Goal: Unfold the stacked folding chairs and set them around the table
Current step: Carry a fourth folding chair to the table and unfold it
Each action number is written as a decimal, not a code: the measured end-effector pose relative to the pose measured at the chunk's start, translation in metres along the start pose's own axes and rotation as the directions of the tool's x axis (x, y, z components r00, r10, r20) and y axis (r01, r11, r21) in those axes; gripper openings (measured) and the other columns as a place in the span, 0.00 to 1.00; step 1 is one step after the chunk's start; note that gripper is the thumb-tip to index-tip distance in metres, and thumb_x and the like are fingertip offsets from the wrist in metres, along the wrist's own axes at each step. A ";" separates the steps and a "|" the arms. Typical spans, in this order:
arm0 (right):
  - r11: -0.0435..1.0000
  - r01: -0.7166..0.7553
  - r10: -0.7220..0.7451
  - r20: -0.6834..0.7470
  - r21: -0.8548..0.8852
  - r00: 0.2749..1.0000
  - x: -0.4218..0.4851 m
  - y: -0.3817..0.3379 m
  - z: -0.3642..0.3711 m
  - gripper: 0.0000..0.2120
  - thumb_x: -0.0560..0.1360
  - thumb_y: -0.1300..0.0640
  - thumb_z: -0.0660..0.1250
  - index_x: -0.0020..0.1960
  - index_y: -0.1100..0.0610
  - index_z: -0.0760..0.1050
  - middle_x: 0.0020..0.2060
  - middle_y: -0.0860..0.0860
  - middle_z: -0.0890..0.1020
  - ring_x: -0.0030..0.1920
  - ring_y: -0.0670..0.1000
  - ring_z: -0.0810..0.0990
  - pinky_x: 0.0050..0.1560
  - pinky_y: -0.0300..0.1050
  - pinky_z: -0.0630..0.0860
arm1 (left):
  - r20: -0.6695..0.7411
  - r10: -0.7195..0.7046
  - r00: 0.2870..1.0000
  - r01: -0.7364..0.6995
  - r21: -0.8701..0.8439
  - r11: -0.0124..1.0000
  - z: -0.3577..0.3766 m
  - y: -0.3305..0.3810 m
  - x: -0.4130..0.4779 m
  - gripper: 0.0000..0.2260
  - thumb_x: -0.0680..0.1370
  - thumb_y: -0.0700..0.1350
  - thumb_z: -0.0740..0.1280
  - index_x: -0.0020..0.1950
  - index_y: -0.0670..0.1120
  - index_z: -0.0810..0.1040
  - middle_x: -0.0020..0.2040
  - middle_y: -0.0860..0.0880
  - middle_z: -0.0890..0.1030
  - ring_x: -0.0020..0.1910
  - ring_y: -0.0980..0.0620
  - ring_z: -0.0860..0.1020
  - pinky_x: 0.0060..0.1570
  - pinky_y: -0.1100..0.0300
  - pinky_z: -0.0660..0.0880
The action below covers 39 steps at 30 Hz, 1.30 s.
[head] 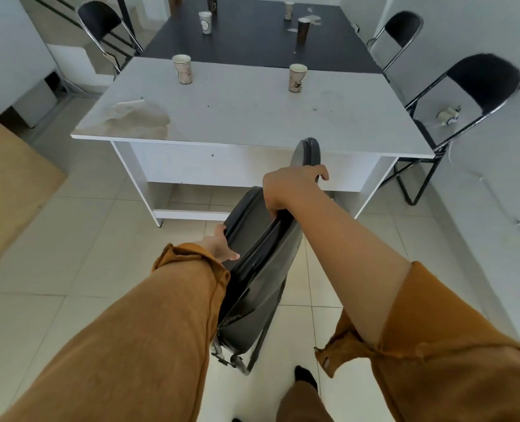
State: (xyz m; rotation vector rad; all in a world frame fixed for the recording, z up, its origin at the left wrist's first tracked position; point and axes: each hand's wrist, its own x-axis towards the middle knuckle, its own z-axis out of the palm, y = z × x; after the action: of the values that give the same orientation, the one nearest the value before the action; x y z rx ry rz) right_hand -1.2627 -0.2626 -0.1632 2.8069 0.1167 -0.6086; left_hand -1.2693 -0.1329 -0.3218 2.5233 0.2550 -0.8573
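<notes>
Tiles (70, 239), pale, square and glossy, cover the floor. On them stands a white counter (252, 117), flat and matte, with a brown stain (140, 117) near its front left corner. It butts against a dark counter (252, 38) beyond it.

Open chairs stand beside the counters: a left chair (100, 22), a far right chair (401, 28) and a near right chair (480, 83). Each has thin metal tubing and a rounded black back.

The folded chair (252, 284) is grey, smooth and round-cornered, with tube legs at its lower end. It hangs tilted just before the white counter's near edge, between two arms in rust-coloured sleeves (161, 330). The right hand (292, 184) curls its fingers over the chair's upper rim. The left hand (222, 245) grips its side edge, thumb showing.

A left cup (182, 68) and a right cup (297, 77), both printed, tapered paper, stand upright on the white counter. The far cups (205, 22) stand on the dark counter. What any cup holds cannot be seen.
</notes>
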 end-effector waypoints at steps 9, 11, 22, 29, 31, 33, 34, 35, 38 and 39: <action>0.965 -0.088 0.148 -0.234 0.248 0.961 0.000 -0.014 0.004 0.26 0.74 0.60 0.64 0.71 0.58 0.65 0.72 0.58 0.55 0.74 0.62 0.51 0.59 0.76 0.64 | -0.065 -0.014 0.998 0.023 0.134 0.991 -0.010 -0.017 0.010 0.20 0.79 0.43 0.63 0.68 0.36 0.63 0.64 0.38 0.72 0.62 0.42 0.73 0.60 0.55 0.70; 0.886 -0.164 0.292 -0.249 0.434 0.923 0.001 -0.015 0.007 0.32 0.73 0.61 0.66 0.74 0.60 0.58 0.73 0.61 0.51 0.73 0.67 0.53 0.58 0.71 0.71 | -0.063 -0.010 0.998 0.018 0.131 0.991 -0.010 -0.020 0.012 0.21 0.79 0.43 0.64 0.68 0.36 0.64 0.64 0.38 0.73 0.62 0.42 0.73 0.60 0.54 0.70; 0.619 -0.170 0.425 -0.145 0.767 0.893 0.011 -0.001 0.000 0.38 0.76 0.61 0.65 0.78 0.61 0.47 0.65 0.63 0.67 0.61 0.59 0.74 0.53 0.47 0.74 | 0.062 -0.044 0.997 0.039 0.076 0.996 -0.013 -0.028 0.032 0.27 0.74 0.47 0.69 0.68 0.43 0.61 0.59 0.41 0.74 0.54 0.43 0.75 0.60 0.49 0.72; 0.691 -0.003 0.231 -0.217 0.723 0.948 0.052 -0.052 -0.032 0.38 0.77 0.59 0.65 0.79 0.61 0.45 0.65 0.61 0.66 0.60 0.58 0.74 0.45 0.43 0.66 | -0.020 -0.253 0.967 0.251 0.223 0.942 -0.046 -0.065 0.045 0.25 0.81 0.51 0.55 0.74 0.41 0.58 0.70 0.41 0.69 0.67 0.43 0.69 0.67 0.51 0.64; 0.707 0.054 0.156 -0.230 0.705 0.961 0.066 -0.065 -0.047 0.36 0.78 0.59 0.64 0.78 0.60 0.47 0.66 0.61 0.66 0.61 0.58 0.74 0.46 0.43 0.66 | 0.059 -0.282 0.958 0.259 0.253 0.932 -0.068 -0.077 0.042 0.33 0.76 0.55 0.63 0.76 0.44 0.54 0.71 0.44 0.67 0.68 0.43 0.68 0.65 0.50 0.65; 0.708 0.131 0.057 -0.241 0.694 0.969 0.082 -0.085 -0.064 0.34 0.78 0.59 0.63 0.78 0.60 0.49 0.66 0.61 0.67 0.61 0.58 0.74 0.46 0.42 0.66 | 0.091 -0.330 0.940 0.308 0.194 0.931 -0.088 -0.096 0.038 0.35 0.73 0.57 0.67 0.74 0.45 0.58 0.69 0.45 0.69 0.66 0.44 0.70 0.62 0.52 0.67; 0.707 0.172 0.006 -0.249 0.686 0.969 0.088 -0.097 -0.073 0.34 0.78 0.59 0.63 0.78 0.60 0.50 0.66 0.61 0.67 0.62 0.58 0.74 0.46 0.42 0.66 | 0.088 -0.352 0.932 0.337 0.147 0.930 -0.096 -0.107 0.035 0.35 0.73 0.57 0.68 0.73 0.45 0.59 0.67 0.45 0.71 0.64 0.44 0.71 0.62 0.53 0.68; 0.708 0.214 -0.047 -0.259 0.673 0.965 0.094 -0.112 -0.082 0.33 0.77 0.60 0.64 0.77 0.60 0.51 0.66 0.61 0.67 0.62 0.58 0.74 0.46 0.42 0.66 | 0.087 -0.378 0.922 0.372 0.080 0.925 -0.104 -0.120 0.031 0.35 0.72 0.56 0.69 0.73 0.44 0.59 0.66 0.44 0.71 0.64 0.44 0.72 0.64 0.53 0.69; 0.710 0.340 -0.186 -0.302 0.617 0.935 0.103 -0.156 -0.105 0.33 0.77 0.61 0.63 0.77 0.59 0.51 0.65 0.61 0.68 0.62 0.60 0.74 0.48 0.44 0.69 | 0.092 -0.451 0.888 0.459 -0.107 0.882 -0.126 -0.160 0.019 0.38 0.71 0.52 0.73 0.73 0.42 0.57 0.67 0.42 0.70 0.64 0.42 0.72 0.65 0.50 0.71; 0.708 0.392 -0.239 -0.324 0.587 0.915 0.106 -0.173 -0.113 0.33 0.77 0.61 0.62 0.78 0.59 0.50 0.65 0.62 0.68 0.62 0.61 0.73 0.50 0.45 0.70 | 0.093 -0.474 0.876 0.482 -0.149 0.863 -0.135 -0.174 0.015 0.39 0.70 0.52 0.74 0.73 0.42 0.57 0.68 0.42 0.69 0.65 0.42 0.72 0.66 0.49 0.70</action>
State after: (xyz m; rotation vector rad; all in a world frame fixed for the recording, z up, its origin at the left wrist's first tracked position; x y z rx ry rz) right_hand -1.1445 -0.0626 -0.1500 3.5739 0.5520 -0.4518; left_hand -1.2400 0.0850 -0.2999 2.3024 0.9291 -1.0328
